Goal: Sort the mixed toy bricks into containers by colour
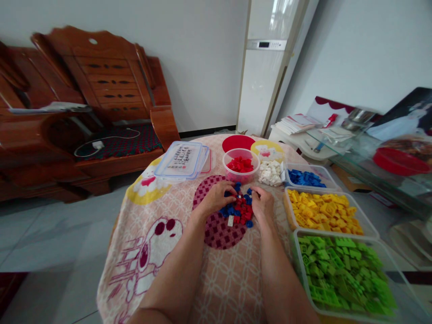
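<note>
Two bare hands, left (221,196) and right (263,201), at one mixed pile of small red and blue plastic bricks (242,209), on a beige patterned tablecloth (229,279). Step, as judged: picking among loose pieces; another pick would call for a narrow fingertip pinch. Left: palm down, fingers curled over the pile's far left. Right: curled inward at its right edge. Grip on any brick: cannot tell, either hand.

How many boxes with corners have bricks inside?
3, all to the right of the right hand: the green-brick box nearest, the yellow-brick box in the middle, the blue-brick box farthest. Others could be hidden from this view.
</note>
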Demonstrator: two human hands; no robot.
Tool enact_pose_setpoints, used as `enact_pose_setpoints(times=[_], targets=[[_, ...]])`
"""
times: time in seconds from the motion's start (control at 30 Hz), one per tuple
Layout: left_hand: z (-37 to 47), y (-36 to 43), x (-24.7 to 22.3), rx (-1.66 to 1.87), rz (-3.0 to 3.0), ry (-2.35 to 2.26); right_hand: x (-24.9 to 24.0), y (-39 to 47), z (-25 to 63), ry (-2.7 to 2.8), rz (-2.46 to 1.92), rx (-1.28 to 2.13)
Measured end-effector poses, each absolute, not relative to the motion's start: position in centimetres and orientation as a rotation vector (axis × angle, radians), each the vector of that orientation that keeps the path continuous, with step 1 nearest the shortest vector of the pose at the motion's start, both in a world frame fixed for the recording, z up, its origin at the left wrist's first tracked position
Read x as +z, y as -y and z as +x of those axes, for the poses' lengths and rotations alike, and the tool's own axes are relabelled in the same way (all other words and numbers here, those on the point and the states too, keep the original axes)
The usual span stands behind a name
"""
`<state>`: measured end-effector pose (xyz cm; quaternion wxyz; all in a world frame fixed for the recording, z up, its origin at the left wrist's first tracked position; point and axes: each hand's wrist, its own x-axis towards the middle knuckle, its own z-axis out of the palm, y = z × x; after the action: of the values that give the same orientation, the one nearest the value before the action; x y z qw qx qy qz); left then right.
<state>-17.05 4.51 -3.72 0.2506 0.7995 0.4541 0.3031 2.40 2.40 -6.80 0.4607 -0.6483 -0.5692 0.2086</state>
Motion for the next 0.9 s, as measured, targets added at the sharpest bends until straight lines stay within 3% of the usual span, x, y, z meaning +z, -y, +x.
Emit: enact_pose_setpoints(times=[0.43, 0.63, 0.9], targets=[[-17.9, -4.7, -3.9, 0.746, 2.192, -1.274, -6.4, -2.3, 2.3, 1.419, -1.630, 0.510], [-17.6, -4.8, -3.4, 1.083, 1.948, -1.262, -6.0, -2.2, 2.2, 1.428, -1.659, 0.533], [-14.0, -5.8, -3.0, 1.539, 1.091, -1.033, -6.1, -2.3, 2.1, 1.456, -1.673, 0.520]])
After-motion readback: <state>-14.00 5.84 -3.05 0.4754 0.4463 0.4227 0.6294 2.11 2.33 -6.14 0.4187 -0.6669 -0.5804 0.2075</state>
